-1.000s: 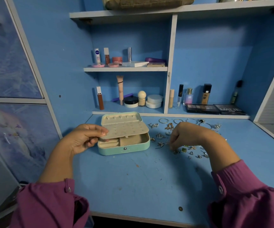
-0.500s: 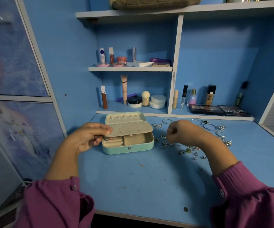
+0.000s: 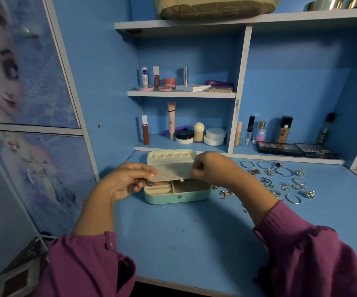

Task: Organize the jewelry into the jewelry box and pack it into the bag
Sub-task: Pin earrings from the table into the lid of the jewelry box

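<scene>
Left hand (image 3: 128, 181) pinched the perforated earring panel (image 3: 171, 170) over the open jewelry box (image 3: 176, 190) on the counter (image 3: 184, 236) while right hand (image 3: 209, 168), fingers curled, seemingly pinned an earring; a steady push was needed.

Desk front (image 3: 184, 243) lies open — jewelry (image 3: 280, 181) crowds the box's (image 3: 177, 196) right.
</scene>
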{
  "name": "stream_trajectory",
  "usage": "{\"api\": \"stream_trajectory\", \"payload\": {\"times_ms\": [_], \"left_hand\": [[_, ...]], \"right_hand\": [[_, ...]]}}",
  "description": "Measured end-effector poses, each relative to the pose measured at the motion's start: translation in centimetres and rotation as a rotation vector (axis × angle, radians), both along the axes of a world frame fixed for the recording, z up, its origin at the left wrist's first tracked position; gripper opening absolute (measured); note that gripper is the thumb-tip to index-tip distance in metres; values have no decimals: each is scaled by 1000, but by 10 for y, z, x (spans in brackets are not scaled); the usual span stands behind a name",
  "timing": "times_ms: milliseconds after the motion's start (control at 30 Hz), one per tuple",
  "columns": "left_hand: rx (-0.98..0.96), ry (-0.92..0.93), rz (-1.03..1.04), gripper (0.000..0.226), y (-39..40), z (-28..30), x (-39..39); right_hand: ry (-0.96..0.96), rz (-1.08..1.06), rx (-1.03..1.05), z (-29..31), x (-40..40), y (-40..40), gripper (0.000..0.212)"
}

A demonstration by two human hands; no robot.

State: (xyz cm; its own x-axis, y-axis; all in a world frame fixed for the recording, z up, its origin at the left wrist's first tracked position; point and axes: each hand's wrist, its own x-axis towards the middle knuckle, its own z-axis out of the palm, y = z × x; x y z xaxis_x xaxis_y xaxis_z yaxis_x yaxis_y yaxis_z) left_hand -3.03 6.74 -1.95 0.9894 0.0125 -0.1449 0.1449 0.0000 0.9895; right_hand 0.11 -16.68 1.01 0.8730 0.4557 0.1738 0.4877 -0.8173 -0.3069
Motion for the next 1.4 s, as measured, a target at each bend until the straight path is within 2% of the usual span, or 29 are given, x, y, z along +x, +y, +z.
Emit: {"api": "stream_trajectory", "payload": {"times_ms": [333,500,600,733,867,1300,1400], "left_hand": [[-19,-5,-4,9,2,-1,2],[-49,2,-18,17,5,0,1],[-49,7,-15,14,3,2,-1],[-42,2,5,17,3,1,-1],[-41,-1,4,18,3,0,-1],[-39,9,-16,14,4,1,-3],[-38,11,-16,15,4,2,-3]], "right_hand": [[-33,11,-20,-2,1,2,14],[-28,72,101,-1,-2,16,13],[-50,143,124,-2,-5,36,14],[-32,222,104,1,-8,57,19],[-24,221,45,8,-12,65,34],[-56,262,-40,14,-10,66,35],[-63,271,-39,14,-8,66,29]]}}
